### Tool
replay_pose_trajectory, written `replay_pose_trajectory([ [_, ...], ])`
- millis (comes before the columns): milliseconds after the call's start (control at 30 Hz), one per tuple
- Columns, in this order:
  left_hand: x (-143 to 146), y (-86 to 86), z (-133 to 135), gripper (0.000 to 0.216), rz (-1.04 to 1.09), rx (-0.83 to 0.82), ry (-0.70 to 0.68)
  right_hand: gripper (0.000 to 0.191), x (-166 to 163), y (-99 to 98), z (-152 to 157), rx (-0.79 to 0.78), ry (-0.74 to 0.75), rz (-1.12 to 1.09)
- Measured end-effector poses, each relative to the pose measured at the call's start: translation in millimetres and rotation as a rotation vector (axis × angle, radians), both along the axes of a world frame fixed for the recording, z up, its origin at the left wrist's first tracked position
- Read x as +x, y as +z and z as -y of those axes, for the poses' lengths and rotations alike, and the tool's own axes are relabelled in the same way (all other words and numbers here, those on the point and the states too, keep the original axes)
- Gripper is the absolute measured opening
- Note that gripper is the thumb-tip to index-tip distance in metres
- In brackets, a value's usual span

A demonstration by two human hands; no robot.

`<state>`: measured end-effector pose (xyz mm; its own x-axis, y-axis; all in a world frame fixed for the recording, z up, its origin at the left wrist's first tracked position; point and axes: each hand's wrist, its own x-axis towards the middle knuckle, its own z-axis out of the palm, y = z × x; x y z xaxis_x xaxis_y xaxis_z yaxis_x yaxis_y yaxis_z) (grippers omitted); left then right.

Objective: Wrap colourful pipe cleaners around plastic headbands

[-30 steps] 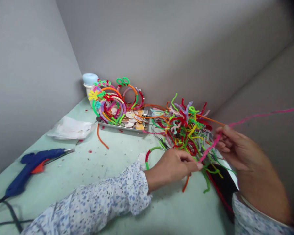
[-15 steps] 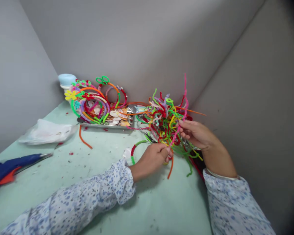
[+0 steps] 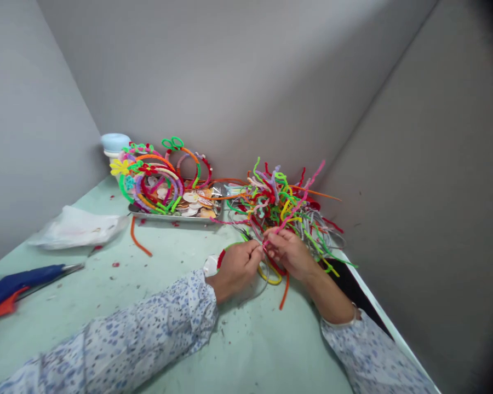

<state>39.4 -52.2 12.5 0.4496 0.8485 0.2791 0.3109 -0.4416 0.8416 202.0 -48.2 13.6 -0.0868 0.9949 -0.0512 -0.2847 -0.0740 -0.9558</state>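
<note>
A pink pipe cleaner [image 3: 298, 206] slants up to the right, its lower end pinched between my two hands. My left hand [image 3: 239, 267] grips that end with thumb and forefinger. Right beside it, my right hand [image 3: 290, 251] is closed on the same pipe cleaner a little higher up. Behind the hands lies a tangled heap of coloured pipe cleaners [image 3: 265, 191]. Partly hidden behind my left hand is a red and green wrapped band [image 3: 221, 258]. A yellow loop [image 3: 276, 280] and an orange pipe cleaner [image 3: 285, 293] lie just below my right hand.
A metal tray [image 3: 172, 218] at the back holds paper pieces and several wrapped headbands [image 3: 158, 183]. Behind it stands a jar with a pale blue lid [image 3: 115, 142]. At left lie a plastic bag [image 3: 80, 227] and a blue tool with an orange part [image 3: 24, 282]. Grey walls enclose the table.
My right hand has moved down and left along the pink pipe cleaner, closer to my left hand. The pipe cleaner's free end has tipped lower and to the right.
</note>
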Motion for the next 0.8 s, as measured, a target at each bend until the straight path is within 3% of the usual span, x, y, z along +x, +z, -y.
replay_pose_trajectory([
  [100, -2.5, -3.2, -4.4, 0.030, 0.017, 0.003, -0.018, 0.022, -10.4, -10.7, 2.6, 0.038, 0.040, 0.086],
  [300, -5.3, -7.2, -6.8, 0.033, -0.009, 0.007, -0.030, 0.026, -15.0, -21.8, -1.3, 0.002, -0.027, 0.025],
  [567, -5.9, -2.6, -9.5, 0.030, -0.026, 0.000, -0.155, 0.023, -16.5, -30.0, 2.0, 0.009, -0.098, 0.030],
  [700, -5.3, 1.2, -7.1, 0.030, 0.129, -0.114, -0.189, 0.025, -17.5, -28.8, 1.5, 0.025, -0.077, -0.012],
  [800, -3.3, -1.9, -6.9, 0.034, 0.274, -0.290, -0.181, 0.026, -16.8, -27.3, 0.7, 0.041, -0.062, -0.039],
])
